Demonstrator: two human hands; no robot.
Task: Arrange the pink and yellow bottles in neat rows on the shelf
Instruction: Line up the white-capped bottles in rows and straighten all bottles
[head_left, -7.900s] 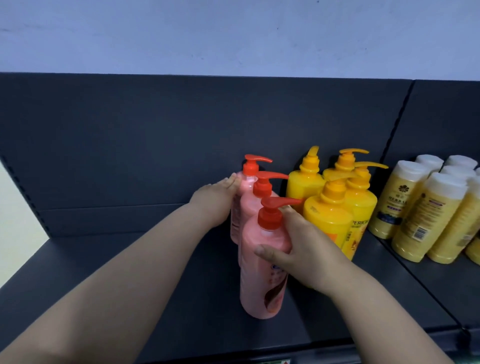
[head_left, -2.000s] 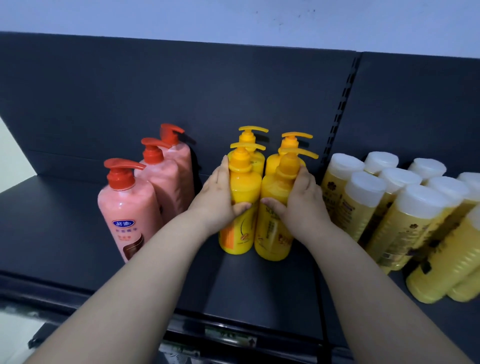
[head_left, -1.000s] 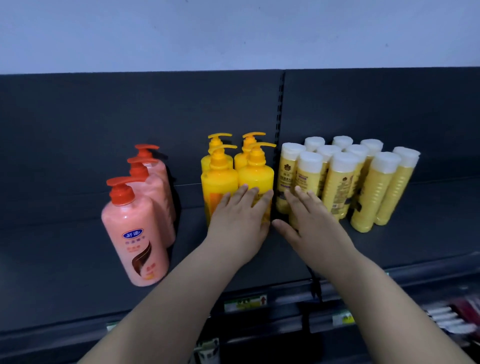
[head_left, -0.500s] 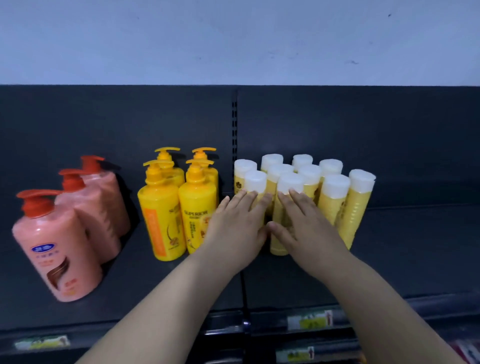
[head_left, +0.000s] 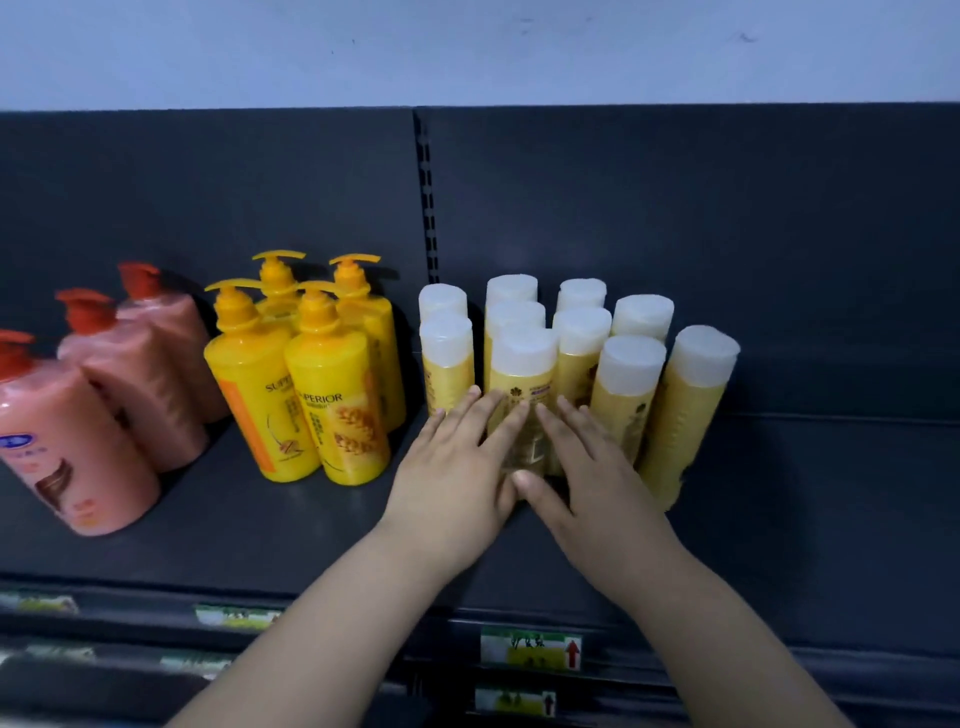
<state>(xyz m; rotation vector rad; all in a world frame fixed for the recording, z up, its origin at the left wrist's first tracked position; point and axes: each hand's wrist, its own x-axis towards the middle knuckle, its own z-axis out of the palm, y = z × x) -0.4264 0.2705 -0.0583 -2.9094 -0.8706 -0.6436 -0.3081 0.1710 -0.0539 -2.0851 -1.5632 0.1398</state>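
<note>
- Fingers of my left hand (head_left: 457, 483) and right hand (head_left: 587, 478) lie flat and released, clasping nothing, against the front white-capped bottle (head_left: 522, 400), to square its cluster.
- Yellow pump bottles (head_left: 332, 405) stand just left of it on the shelf (head_left: 260, 525); pink bottles (head_left: 130, 384) further left, rowed front to back.

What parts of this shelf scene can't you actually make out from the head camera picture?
- Front pink bottle: cut off by the left edge of the head view.
- Front white-capped bottle: its base is hidden behind the left hand and right hand.
- Price tags on the shelf edge: print blurred, unreadable.
- Back yellow pump bottles: labels hidden by the front pair.
</note>
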